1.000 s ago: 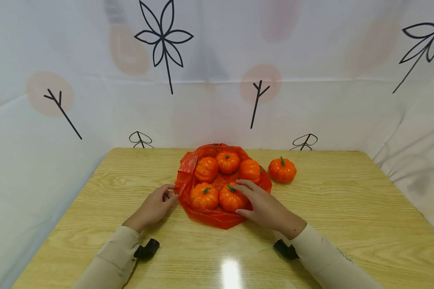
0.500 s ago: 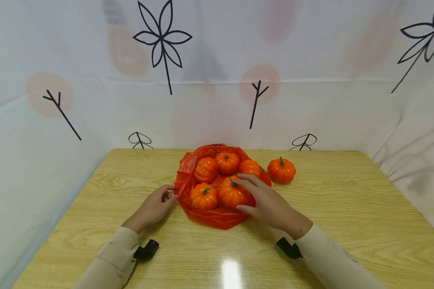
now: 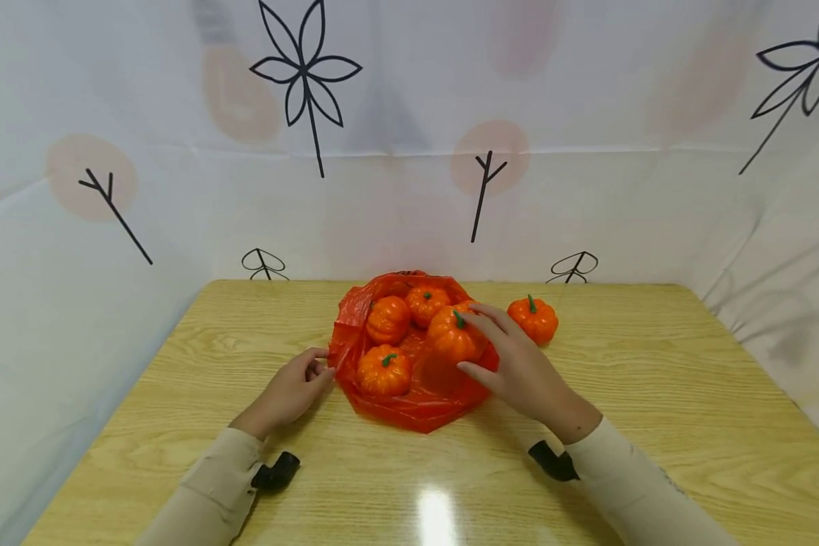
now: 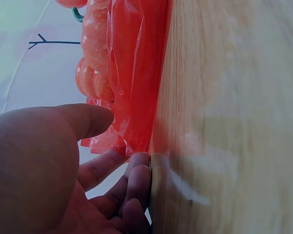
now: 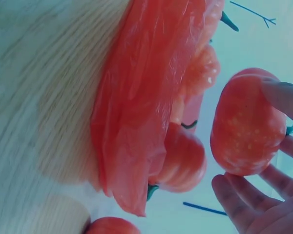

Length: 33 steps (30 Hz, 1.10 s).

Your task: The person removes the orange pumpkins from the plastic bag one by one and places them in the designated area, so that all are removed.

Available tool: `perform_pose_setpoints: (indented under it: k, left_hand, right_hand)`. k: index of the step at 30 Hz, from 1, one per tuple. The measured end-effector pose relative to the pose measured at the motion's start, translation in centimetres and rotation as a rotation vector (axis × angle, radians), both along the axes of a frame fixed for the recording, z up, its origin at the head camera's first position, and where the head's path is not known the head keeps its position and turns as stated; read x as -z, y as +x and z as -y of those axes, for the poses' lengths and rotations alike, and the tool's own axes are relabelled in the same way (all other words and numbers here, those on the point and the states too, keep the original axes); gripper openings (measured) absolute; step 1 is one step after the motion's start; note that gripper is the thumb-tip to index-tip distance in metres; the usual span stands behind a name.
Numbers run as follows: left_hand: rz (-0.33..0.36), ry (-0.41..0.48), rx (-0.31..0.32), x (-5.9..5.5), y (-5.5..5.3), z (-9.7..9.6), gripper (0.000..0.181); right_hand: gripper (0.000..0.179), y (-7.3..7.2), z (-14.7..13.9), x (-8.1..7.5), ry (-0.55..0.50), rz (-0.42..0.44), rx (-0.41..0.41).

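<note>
Nearest me, a patch of glare sits on the pale wood counter (image 3: 396,485), btwn a beige L sleeve (image 3: 208,485) and a beige R sleeve (image 3: 635,485), each w/ a black wrist unit at the cuff: L unit (image 3: 276,472), R unit (image 3: 553,461). Past those I've got the L hand (image 3: 293,390) low at the counter, fingers loosely bent, thumb apart from them, fingertips touching the L side of the red bag (image 3: 406,415). The R hand (image 3: 519,371) has the held pumpkin (image 3: 453,337) pinched, thumb on the near side, fingers round the R & far side; R wrist cam shows me it's raised clear of the bag, green stem up. Bag's open at top, rim folded down. Inside it I count 4: near-L pumpkin (image 3: 384,371), far-L pumpkin (image 3: 387,320), far pumpkin (image 3: 426,305) & R pumpkin (image 5: 185,163), the last mostly hidden behind the held one in head view. Loose pumpkin (image 3: 534,320) is on the counter just R of the bag, stem up, partly behind the R hand's fingers. Farthest I see white cloth (image 3: 409,212) w/ black leaf & twig drawings + faint pinkish spots.
</note>
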State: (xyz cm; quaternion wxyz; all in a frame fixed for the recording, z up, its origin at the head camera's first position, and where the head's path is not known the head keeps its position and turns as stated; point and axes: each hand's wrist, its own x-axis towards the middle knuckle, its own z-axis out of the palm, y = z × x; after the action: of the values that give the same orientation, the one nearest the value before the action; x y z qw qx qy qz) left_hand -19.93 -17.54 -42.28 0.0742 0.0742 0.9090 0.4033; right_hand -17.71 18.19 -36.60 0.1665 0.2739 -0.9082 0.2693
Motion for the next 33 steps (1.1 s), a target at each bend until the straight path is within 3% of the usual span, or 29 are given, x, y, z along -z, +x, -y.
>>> perform_pose_setpoints:
  k: [28, 33]
  left_hand:
    - [-0.009, -0.001, 0.010, 0.0, -0.1, 0.1, 0.039]
    - [-0.004, -0.002, 0.004, 0.0, 0.0, 0.1, 0.038]
  right_hand:
    - [0.069, -1.8, -3.4, -0.9, -0.114, -0.092, 0.224]
    - [0.067, -2.1, -4.1, -1.1, -0.121, -0.077, 0.255]
